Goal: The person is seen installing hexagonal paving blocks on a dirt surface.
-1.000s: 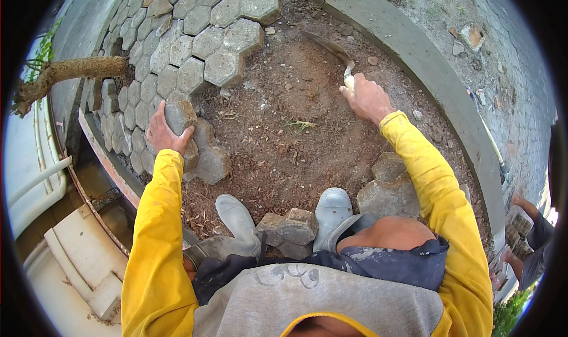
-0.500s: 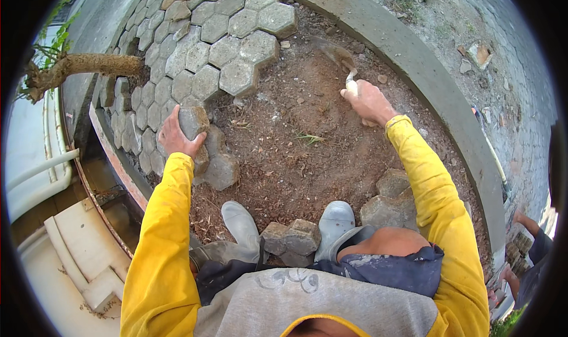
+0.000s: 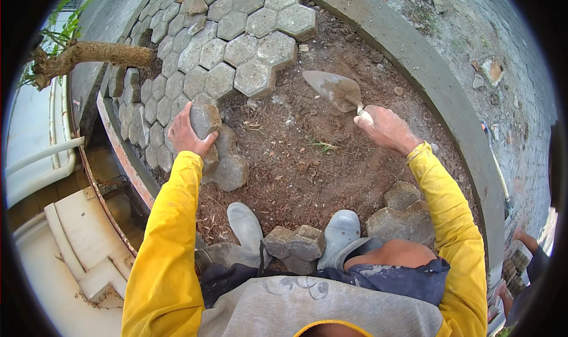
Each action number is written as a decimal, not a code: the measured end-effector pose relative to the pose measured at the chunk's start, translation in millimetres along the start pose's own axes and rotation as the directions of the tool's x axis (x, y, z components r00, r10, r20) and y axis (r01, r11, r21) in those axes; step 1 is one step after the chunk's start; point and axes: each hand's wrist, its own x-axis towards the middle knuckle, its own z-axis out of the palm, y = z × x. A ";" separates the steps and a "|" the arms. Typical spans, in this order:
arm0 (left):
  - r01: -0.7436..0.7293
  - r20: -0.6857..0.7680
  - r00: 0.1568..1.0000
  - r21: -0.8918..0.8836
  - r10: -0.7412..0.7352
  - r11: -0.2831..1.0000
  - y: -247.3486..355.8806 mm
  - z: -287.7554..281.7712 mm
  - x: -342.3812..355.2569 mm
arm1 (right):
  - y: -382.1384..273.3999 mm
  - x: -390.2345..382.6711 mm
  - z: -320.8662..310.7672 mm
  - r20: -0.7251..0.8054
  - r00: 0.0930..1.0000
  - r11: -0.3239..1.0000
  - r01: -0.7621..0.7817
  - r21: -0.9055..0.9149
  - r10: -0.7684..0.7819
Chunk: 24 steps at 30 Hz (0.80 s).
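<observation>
Head view: left hand (image 3: 184,137) grips rough hexagonal paver (image 3: 205,119); right hand (image 3: 386,128), steel trowel (image 3: 332,90).

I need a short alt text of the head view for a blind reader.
A person in yellow sleeves crouches over bare soil; the left hand grips a hexagonal paving block beside laid pavers, and the right hand holds a trowel.

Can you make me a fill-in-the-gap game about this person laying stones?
1. The right hand holds a ____ by its handle.
2. The left hand grips a grey paving ____.
3. The laid pavers have ____ sides each.
4. Both sleeves are ____.

Missing words: trowel, stone, six, yellow
</observation>
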 end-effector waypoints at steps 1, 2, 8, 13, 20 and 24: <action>-0.009 0.008 1.000 -0.017 0.009 1.000 7.4 1.3 5.8 | 5.3 3.8 -7.4 -0.082 0.996 0.999 -0.041 0.012 0.042; -0.004 0.013 1.000 -0.040 0.004 0.999 16.3 3.9 7.6 | 12.5 15.1 -6.8 -0.140 0.989 0.998 -0.057 -0.006 0.055; -0.020 -0.030 0.999 -0.024 0.019 1.000 -5.7 2.4 -3.0 | -16.5 -9.7 -4.8 0.034 0.993 0.973 0.119 -0.197 -0.115; -0.049 -0.011 0.999 -0.029 0.049 0.998 10.7 10.8 7.3 | 1.6 24.5 -4.8 -0.194 0.979 0.989 0.035 -0.142 -0.062; -0.021 -0.014 1.000 0.002 0.021 1.000 -4.5 4.6 0.3 | -20.3 -44.1 18.0 0.170 0.937 0.870 0.347 -0.350 -0.305; -0.060 -0.028 0.998 -0.027 0.059 0.998 5.7 10.5 6.7 | 38.9 -38.8 29.1 -0.209 0.977 1.000 0.029 0.007 -0.027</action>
